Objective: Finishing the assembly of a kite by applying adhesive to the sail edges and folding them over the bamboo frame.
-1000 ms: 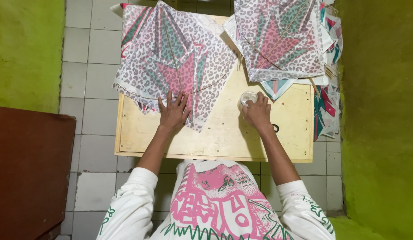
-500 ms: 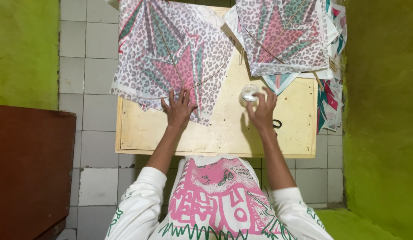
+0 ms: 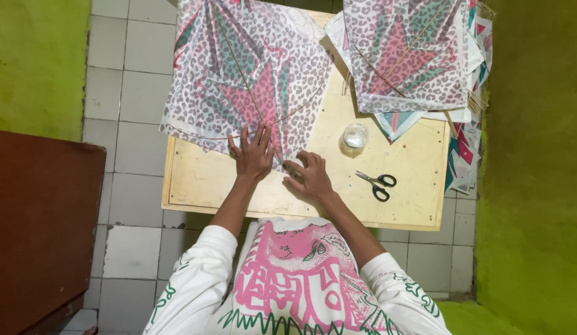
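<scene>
Kite [image 3: 251, 80] in leopard-print paper with pink and teal star shapes, spread flat over the far left part of the wooden board, its upper and left edges hanging past the board above the tiled floor. Crossed by thin stick spars, one running down toward the lower tip, one bowed across. Lower tip pinned to the board under both hands.

Wooden board [image 3: 419, 198], pale and square, laid low over grey-white floor tiles [image 3: 124, 62], green walls on either side. Dark reddish-brown furniture top [image 3: 37, 223] at the left edge of view, well apart from the board.

Stack of finished kites [image 3: 412, 53] of the same print, heaped on the far right corner of the board, more coloured paper edges hanging off the right side.

Left hand [image 3: 252, 155] pressed flat on the kite near its lower tip, fingers spread, nothing clenched, palm down on the paper. Right hand [image 3: 310, 177] just beside it, fingers curled with tips touching the paper edge at the tip; whether anything was pinched between them could not be told.

Black-handled scissors [image 3: 378, 183] lying untouched on bare board to the right of the right hand. Small clear round container [image 3: 355, 135] standing just beyond the scissors, near the foot of the stack.
</scene>
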